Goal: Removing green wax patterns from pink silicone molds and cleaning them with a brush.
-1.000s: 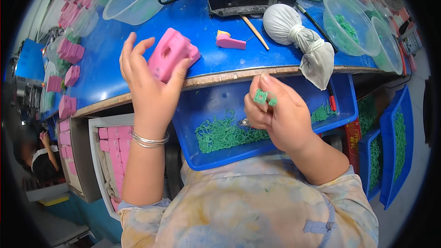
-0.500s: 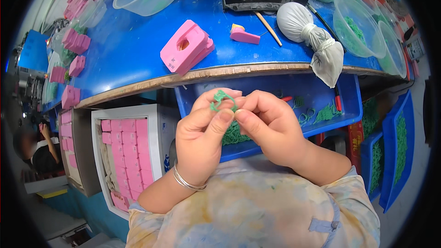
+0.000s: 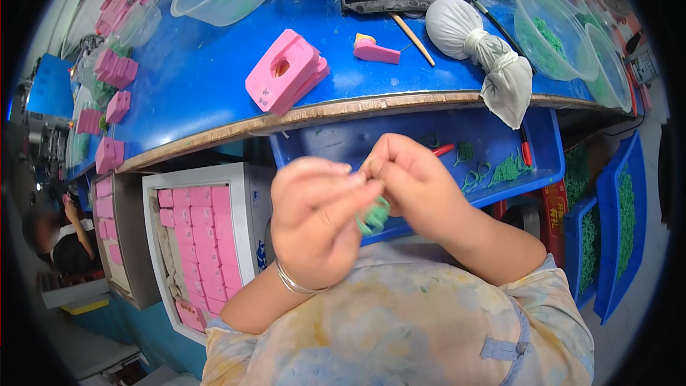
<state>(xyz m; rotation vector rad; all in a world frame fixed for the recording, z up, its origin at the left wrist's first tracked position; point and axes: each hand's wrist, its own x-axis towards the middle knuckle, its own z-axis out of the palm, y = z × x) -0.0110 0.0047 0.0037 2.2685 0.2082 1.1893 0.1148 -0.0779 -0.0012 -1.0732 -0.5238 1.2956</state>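
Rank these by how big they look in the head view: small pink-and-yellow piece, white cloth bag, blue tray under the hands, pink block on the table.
1. Blue tray, partly covered
2. White cloth bag
3. Pink block
4. Pink-and-yellow piece

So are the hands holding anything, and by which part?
I can't tell. The left hand and right hand are close together, hiding whatever might be between them. Green bits show just below, but whether they're held is unclear.
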